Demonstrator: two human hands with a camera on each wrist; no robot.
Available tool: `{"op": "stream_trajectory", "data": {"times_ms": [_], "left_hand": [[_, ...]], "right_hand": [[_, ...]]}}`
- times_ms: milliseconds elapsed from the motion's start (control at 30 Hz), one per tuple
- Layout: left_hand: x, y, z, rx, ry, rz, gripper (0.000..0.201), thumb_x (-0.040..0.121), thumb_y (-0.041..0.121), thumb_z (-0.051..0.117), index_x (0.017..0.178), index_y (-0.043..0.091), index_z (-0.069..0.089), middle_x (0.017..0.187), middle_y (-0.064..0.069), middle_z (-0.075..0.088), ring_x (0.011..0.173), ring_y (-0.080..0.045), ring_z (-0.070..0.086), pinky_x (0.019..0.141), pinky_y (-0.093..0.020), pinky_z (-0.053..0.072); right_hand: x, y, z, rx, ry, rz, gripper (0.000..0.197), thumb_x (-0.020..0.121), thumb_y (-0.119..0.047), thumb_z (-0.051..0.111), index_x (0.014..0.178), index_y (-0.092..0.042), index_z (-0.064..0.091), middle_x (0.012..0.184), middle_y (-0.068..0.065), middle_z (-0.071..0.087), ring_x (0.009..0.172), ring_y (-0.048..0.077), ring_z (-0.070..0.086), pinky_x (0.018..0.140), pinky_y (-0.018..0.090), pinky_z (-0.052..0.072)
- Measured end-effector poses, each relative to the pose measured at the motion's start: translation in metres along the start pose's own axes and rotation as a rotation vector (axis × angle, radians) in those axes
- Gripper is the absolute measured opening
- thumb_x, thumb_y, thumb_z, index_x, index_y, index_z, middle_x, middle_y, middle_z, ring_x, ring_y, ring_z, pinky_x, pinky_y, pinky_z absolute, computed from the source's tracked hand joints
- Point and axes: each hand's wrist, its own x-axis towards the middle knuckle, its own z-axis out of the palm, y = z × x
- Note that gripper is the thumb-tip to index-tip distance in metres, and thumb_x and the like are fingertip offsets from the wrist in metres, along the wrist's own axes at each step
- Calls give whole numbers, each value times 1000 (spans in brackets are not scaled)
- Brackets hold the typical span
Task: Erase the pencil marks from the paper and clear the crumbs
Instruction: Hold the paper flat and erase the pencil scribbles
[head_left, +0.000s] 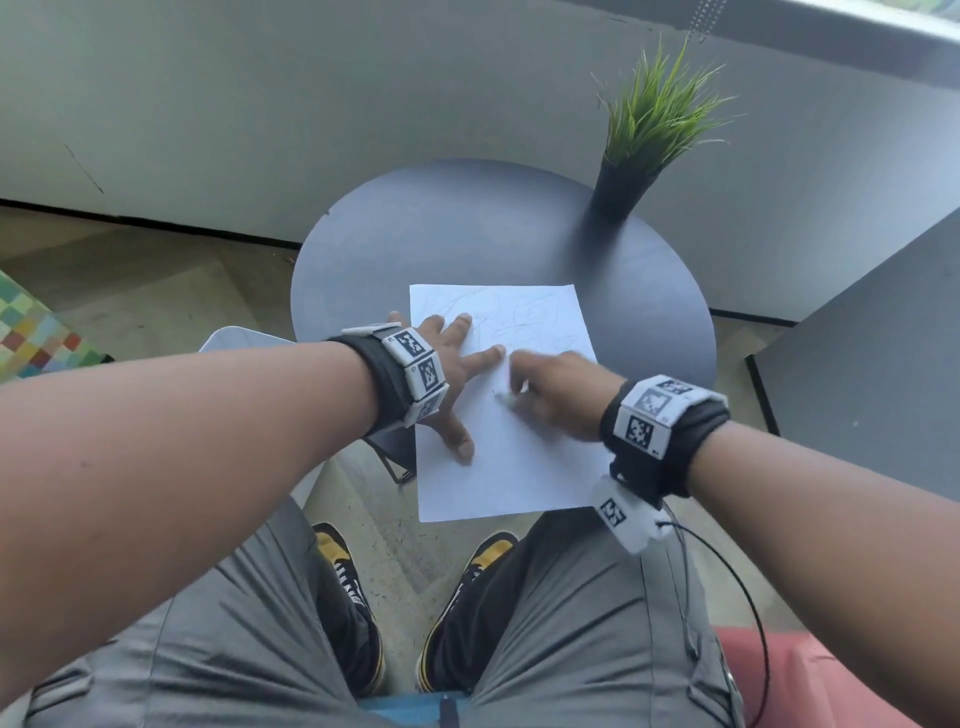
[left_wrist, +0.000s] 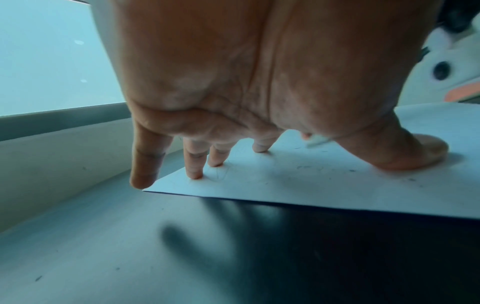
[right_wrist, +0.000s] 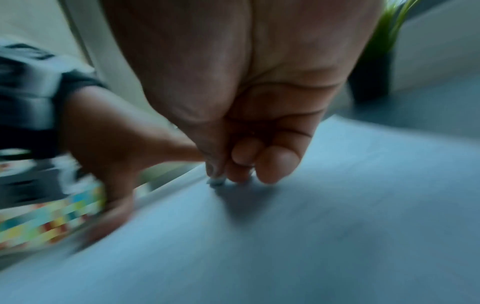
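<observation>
While the left hand (head_left: 441, 374) lay spread flat on the paper (head_left: 519, 467):
right hand (head_left: 556, 395) fingers (right_wrist: 275, 164) were curled, pinching a small eraser (right_wrist: 217, 181) against the sheet.

Paper (head_left: 511, 467) white, matt, smooth; table (head_left: 467, 234) dark, smooth, faint sheen.

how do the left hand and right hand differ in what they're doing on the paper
The left hand lies spread, straight fingers pressing the paper flat; the right hand is curled, pinching a small white eraser. The left hand looks sharp and steady, the right hand is motion-blurred. Both touch the same sheet and wear marker wristbands.
</observation>
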Motion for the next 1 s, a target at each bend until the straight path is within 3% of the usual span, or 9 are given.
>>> {"op": "stream_trajectory", "data": {"times_ms": [100,233,333,467,567,633,733,900,1000], "left_hand": [[-5,-7,-3,15,-35,15,136,46,92,64,149,49,-15,164,-6,-13,149,-33,4,109,-71,17],[-6,-13,-10,76,-91,31,135,51,81,75,150,49,-12,163,-3,-8,147,-32,11,108,-61,31],[-4,-6,-17,41,-124,10,128,60,70,79,153,45,-5,163,-6,-2,147,-34,16,110,-56,33],[-4,15,-8,-46,-8,-7,124,58,88,61,156,36,4,161,-6,10,145,-31,18,109,-56,34],[-4,20,4,-114,27,-5,138,50,93,59,156,32,-3,163,-8,-4,148,-32,6,113,-56,28],[-3,20,7,-127,32,2,143,49,93,61,156,30,-8,164,-9,-12,150,-33,-2,117,-56,22],[-3,18,9,-148,24,8,145,48,92,64,156,29,-10,163,-9,-16,151,-33,-7,119,-58,16],[-3,12,13,-169,23,26,145,47,93,62,154,33,-14,163,-4,-21,151,-28,-12,119,-58,11],[-3,9,13,-170,13,38,146,46,93,63,154,34,-15,162,-3,-23,151,-27,-14,119,-59,10]], "right_hand": [[6,44,-18,31,100,224,23,92,-46,53,98,-23,54,96,1,63,87,26,58,73,32,46],[0,56,-21,124,77,179,15,92,-39,58,93,-25,55,75,-7,62,70,18,59,65,29,44],[-1,46,-15,166,52,129,15,91,-42,59,93,-28,55,75,-8,63,69,13,58,66,30,45],[2,35,-8,135,51,126,21,92,-47,56,99,-27,54,86,-6,61,82,19,56,69,30,41],[0,27,-7,109,79,170,22,94,-44,51,103,-24,51,97,3,62,89,26,56,74,34,46],[-6,13,1,60,81,112,23,96,-43,47,103,-21,49,96,4,60,87,27,55,75,36,48],[-17,-12,14,-33,-25,-123,24,98,-41,46,103,-18,50,90,5,60,82,26,52,71,34,44],[6,4,-1,-7,100,65,25,96,-43,48,103,-19,51,97,9,60,88,30,54,71,34,45],[-1,-9,9,-40,49,-149,23,97,-38,47,106,-18,53,91,8,63,83,30,56,73,37,48]]}}
